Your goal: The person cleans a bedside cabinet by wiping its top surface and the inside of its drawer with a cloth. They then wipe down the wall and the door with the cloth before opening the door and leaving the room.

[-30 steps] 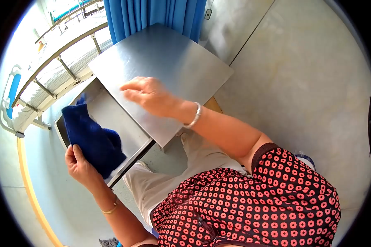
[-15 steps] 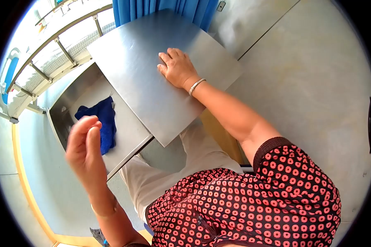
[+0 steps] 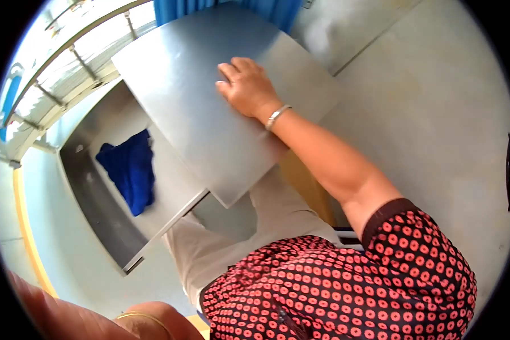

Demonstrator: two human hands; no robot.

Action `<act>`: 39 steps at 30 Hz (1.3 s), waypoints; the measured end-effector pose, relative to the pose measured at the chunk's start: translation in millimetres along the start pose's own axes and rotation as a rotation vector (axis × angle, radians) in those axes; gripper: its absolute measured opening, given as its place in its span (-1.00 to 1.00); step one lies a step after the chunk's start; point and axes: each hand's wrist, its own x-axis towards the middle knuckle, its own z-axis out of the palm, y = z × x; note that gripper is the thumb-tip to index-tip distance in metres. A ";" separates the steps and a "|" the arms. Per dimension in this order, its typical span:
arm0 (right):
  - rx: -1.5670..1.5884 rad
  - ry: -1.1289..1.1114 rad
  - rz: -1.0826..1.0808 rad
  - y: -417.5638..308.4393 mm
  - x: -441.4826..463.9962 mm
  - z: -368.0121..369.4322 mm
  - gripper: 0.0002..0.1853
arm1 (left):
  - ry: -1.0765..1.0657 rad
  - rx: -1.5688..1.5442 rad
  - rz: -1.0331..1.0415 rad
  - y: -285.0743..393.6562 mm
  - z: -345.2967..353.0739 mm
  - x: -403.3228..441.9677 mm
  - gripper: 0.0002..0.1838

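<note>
My right hand rests palm down on the smooth metal top of a cabinet, fingers slightly bent and thumb apart, holding nothing. A silver bangle circles that wrist. Below and left of the top, a metal drawer stands pulled out. In it lies a crumpled dark blue cloth, touched by neither hand. My left hand is raised close to the camera at the lower left, blurred, with a thin bangle at the wrist. Its fingers are cut off by the view's edge.
A bed with a metal side rail runs along the upper left. Blue curtains hang behind the cabinet. My legs in light trousers are close to the drawer's front. Grey floor spreads on the right.
My left hand has moved from above the drawer down and left, close to the camera, uncovering the blue cloth. The right hand stays on the metal top.
</note>
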 end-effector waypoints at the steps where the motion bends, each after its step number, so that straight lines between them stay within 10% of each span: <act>1: 0.019 -0.003 0.007 -0.6 -1.1 -2.0 -0.64 | 0.004 0.015 0.002 2.3 -2.4 0.6 -0.43; 17: -0.167 -0.212 0.055 15.5 22.7 33.3 -0.47 | -0.071 0.344 0.063 29.4 -21.9 7.9 -0.64; 19: -0.246 -0.308 0.159 13.0 19.0 21.2 -0.45 | 0.037 0.440 0.005 -8.3 -46.6 -7.8 -0.66; 20: -0.237 -0.298 0.180 7.0 22.1 16.2 -0.45 | 0.505 0.973 0.085 -64.2 -31.3 -20.4 -0.72; 23: -0.258 -0.287 0.149 2.8 18.0 17.8 -0.47 | -0.002 1.070 -0.709 -141.2 -95.3 -82.4 -0.80; 28: -0.225 -0.230 0.123 2.8 16.9 21.2 -0.51 | -0.895 1.382 -0.769 -205.1 -150.6 -194.0 -0.32; 39: -0.201 -0.130 0.031 -15.6 5.7 -25.6 -0.53 | -0.528 1.604 -0.963 -271.6 -124.3 -196.6 -0.35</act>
